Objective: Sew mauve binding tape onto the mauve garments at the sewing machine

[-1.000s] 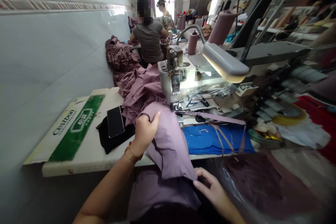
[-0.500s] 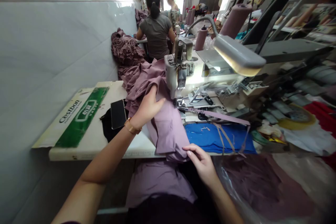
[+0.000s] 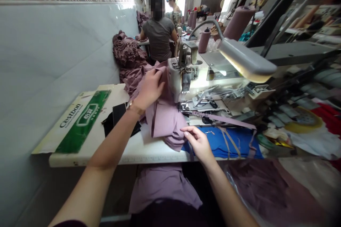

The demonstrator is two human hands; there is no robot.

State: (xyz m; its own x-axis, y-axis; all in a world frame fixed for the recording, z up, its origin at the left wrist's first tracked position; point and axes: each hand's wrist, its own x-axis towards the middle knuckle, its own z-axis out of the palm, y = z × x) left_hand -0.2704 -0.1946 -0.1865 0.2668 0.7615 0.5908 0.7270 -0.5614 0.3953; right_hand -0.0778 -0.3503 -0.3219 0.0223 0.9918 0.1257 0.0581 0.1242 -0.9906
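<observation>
A mauve piece of fabric [image 3: 166,118] lies over the front of the white sewing table, its far part bunched up left of the sewing machine [image 3: 174,78]. My left hand [image 3: 150,90] is on the far part, fingers bent into the folds and thumb apart. At the near right edge, my right hand [image 3: 197,142] pinches the fabric between thumb and fingers. A narrow mauve strip [image 3: 226,118] runs from the needle area toward the right. Under the strip, beside my right hand, is a folded blue cloth [image 3: 215,142].
A black phone [image 3: 119,113] on dark cloth and a green-and-white Cestbon cardboard [image 3: 82,122] lie to the left. A lamp [image 3: 247,60] hangs over the machine. Thread cones [image 3: 204,40] stand behind. A person in grey [image 3: 158,35] sits ahead, near heaped fabric [image 3: 128,51].
Both hands have moved away from me, carrying the mauve fabric farther onto the table. Its near edge has pulled back from the table's front edge.
</observation>
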